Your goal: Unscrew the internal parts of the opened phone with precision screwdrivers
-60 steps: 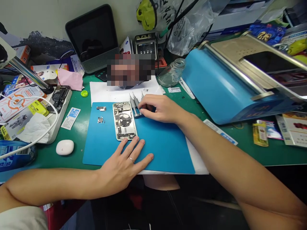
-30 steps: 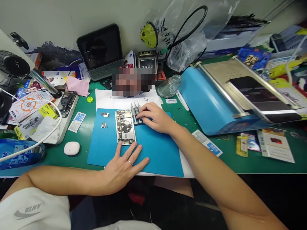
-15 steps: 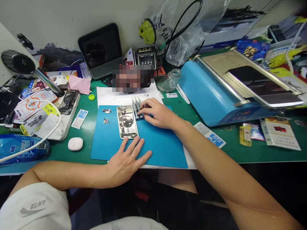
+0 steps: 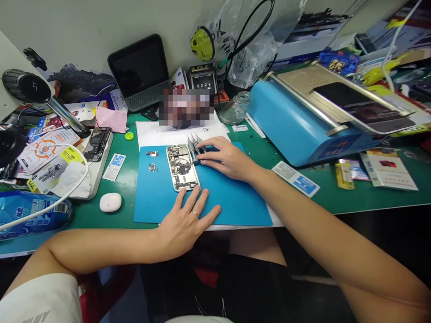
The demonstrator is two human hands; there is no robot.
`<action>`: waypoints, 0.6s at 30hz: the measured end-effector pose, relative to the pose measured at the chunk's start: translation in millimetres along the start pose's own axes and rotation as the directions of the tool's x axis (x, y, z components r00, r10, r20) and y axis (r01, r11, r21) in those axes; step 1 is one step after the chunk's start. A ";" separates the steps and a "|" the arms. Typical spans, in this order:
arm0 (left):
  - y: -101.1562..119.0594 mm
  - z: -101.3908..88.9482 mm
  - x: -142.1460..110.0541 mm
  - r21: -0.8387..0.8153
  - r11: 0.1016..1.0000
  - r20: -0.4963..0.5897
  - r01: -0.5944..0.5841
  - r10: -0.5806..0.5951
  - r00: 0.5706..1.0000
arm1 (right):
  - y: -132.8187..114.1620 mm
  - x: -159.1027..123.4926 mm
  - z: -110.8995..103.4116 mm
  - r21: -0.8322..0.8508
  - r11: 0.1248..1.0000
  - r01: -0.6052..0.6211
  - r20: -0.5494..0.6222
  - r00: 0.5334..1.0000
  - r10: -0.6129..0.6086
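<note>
An opened phone [image 4: 182, 168] with bare inner parts lies on a blue mat [image 4: 235, 199]. My left hand [image 4: 185, 224] is open, its spread fingers flat on the mat and the fingertips at the phone's lower edge. Several slim grey screwdrivers [image 4: 192, 147] lie just right of the phone, tips pointing away from me. Curled around their near ends are the fingers of my right hand [image 4: 227, 158], which partly hide them. Left of the phone sit a small metal-and-black component [image 4: 152, 154] and a small part [image 4: 152, 168] with tiny bits beside it.
A large blue machine [image 4: 286, 121] bearing another phone stands at the right. Behind the mat are a glass jar [image 4: 235, 108], a tilted screen [image 4: 138, 67] and white paper [image 4: 148, 134]. To the left lie a white earbud case [image 4: 110, 202] and a microscope-like stand [image 4: 67, 114].
The camera view has shifted and tilted. My left hand stays spread by the phone's lower edge; my right fingers stay at the screwdrivers, with only slight movement.
</note>
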State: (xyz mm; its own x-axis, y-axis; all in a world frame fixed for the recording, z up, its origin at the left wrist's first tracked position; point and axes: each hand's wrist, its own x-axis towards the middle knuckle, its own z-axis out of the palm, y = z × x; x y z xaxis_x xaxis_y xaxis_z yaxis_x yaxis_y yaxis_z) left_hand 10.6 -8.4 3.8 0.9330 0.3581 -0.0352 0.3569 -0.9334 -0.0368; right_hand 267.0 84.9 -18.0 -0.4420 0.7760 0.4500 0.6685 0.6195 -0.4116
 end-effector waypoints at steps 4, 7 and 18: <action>0.1 1.5 0.4 0.004 1.000 0.010 0.006 -0.006 1.000 | -1.6 0.7 1.3 0.119 0.993 -0.022 -0.060 0.998 0.030; 0.3 3.4 1.0 -0.004 1.000 0.009 0.009 -0.009 1.000 | -6.2 2.2 -1.3 0.246 0.968 -0.052 -0.118 0.989 0.083; 0.6 3.2 1.0 0.014 1.000 0.014 0.013 -0.013 1.000 | 4.4 7.4 -10.8 0.711 0.693 -0.118 -0.512 0.588 0.626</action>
State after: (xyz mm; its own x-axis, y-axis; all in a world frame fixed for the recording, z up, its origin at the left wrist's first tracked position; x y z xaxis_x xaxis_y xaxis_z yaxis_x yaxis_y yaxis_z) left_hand 11.6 -8.5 0.5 0.9276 0.3705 -0.0483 0.3681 -0.9283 -0.0516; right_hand 273.1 92.1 -8.0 0.4652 0.7831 0.4128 0.0898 0.4222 -0.9020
